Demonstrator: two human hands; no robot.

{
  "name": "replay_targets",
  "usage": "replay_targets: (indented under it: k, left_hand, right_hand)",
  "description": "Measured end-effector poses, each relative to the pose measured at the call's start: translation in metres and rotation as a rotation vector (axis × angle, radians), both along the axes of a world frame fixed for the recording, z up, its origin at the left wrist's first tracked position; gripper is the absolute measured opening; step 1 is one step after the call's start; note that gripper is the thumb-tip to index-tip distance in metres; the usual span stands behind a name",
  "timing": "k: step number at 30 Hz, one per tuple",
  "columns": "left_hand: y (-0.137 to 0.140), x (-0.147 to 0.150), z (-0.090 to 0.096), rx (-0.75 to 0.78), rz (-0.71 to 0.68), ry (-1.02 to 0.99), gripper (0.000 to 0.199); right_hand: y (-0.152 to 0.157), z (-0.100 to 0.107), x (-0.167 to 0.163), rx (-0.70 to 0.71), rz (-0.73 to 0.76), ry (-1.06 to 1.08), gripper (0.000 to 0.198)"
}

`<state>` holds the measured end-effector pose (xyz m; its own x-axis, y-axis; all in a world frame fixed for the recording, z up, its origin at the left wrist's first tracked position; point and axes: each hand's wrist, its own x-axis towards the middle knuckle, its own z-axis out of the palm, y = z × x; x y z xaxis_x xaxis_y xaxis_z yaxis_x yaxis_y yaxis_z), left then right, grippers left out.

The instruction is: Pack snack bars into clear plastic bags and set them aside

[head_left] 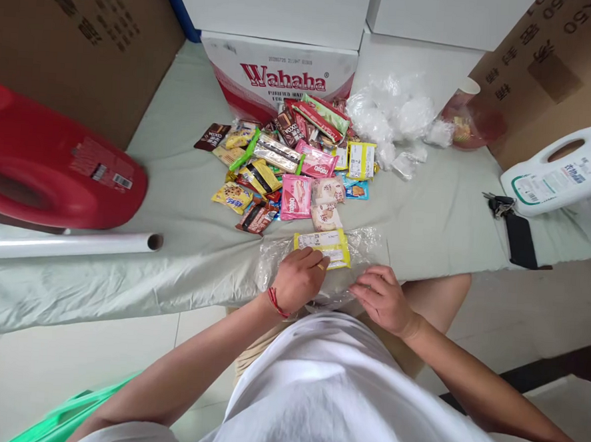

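A yellow snack packet (338,252) with a white printed label lies on a sheet of clear plastic wrap (369,245) at the near edge of the covered surface. My left hand (299,279) is closed over the packet's lower left side, fingers curled against it. My right hand (383,300) pinches the near right edge of the wrap, apart from the packet. Just beyond lies a heap of small wrapped snacks, with a pink packet (295,198) and a white packet (326,217) closest to the hands.
Behind the heap stands a Wahaha carton (285,70). Crumpled clear plastic (392,113) lies right of it. A red jug (59,160) and a plastic film roll (68,244) are at left. A white bottle (563,171), keys (500,205) and a black phone-like object (521,240) are at right.
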<state>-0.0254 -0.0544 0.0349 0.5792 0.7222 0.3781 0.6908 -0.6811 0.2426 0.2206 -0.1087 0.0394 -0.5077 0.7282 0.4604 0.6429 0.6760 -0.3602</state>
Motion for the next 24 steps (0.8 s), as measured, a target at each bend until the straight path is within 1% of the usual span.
replay_targets:
  k: [3,6,8,10,11,14,15,16,18,19,20,21,22,23,24]
  left_hand:
    - [0.007,-0.004,0.010,-0.207,0.006,-0.043,0.026]
    - [0.020,-0.007,0.022,-0.430,0.024,-0.023,0.031]
    - [0.029,-0.008,0.029,-0.523,0.023,0.026,0.034]
    - [0.037,-0.008,0.034,-0.563,0.004,0.070,0.036]
    - [0.040,-0.008,0.036,-0.572,-0.018,0.088,0.036]
    - [0.047,-0.018,0.038,-0.592,-0.100,0.069,0.036]
    - [0.047,-0.024,0.038,-0.603,-0.098,0.012,0.035]
    - [0.045,-0.033,0.036,-0.613,-0.065,-0.079,0.033]
    - [0.035,-0.053,0.031,-0.605,0.085,-0.340,0.034]
    - [0.026,-0.063,0.027,-0.577,0.173,-0.482,0.038]
    - [0.015,-0.071,0.024,-0.525,0.239,-0.609,0.044]
    - [0.002,-0.078,0.020,-0.444,0.273,-0.713,0.051]
    - [-0.011,-0.082,0.017,-0.344,0.272,-0.771,0.061]
    - [-0.024,-0.083,0.014,-0.253,0.245,-0.748,0.073]
    - [-0.036,-0.081,0.011,-0.174,0.209,-0.675,0.087]
  right_hand:
    - [0.023,0.023,-0.003,-0.106,0.022,0.087,0.020]
    - [0.051,0.034,-0.007,-0.150,-0.006,0.125,0.015]
    - [0.068,0.034,-0.012,-0.155,-0.028,0.107,0.015]
    - [0.083,0.029,-0.018,-0.176,-0.038,0.096,0.017]
    - [0.089,0.027,-0.021,-0.208,-0.040,0.095,0.019]
    - [0.102,0.016,-0.028,-0.399,-0.079,0.070,0.022]
    - [0.104,0.013,-0.029,-0.465,-0.102,0.053,0.022]
    - [0.106,0.011,-0.031,-0.516,-0.125,0.036,0.023]
    - [0.108,0.007,-0.032,-0.572,-0.160,0.018,0.022]
    - [0.109,0.006,-0.033,-0.585,-0.169,0.017,0.022]
    - [0.109,0.005,-0.034,-0.594,-0.173,0.018,0.022]
    - [0.109,0.005,-0.035,-0.603,-0.175,0.019,0.021]
    - [0.109,0.005,-0.035,-0.611,-0.177,0.021,0.021]
    - [0.109,0.005,-0.035,-0.618,-0.179,0.023,0.021]
    - [0.109,0.005,-0.036,-0.624,-0.180,0.026,0.020]
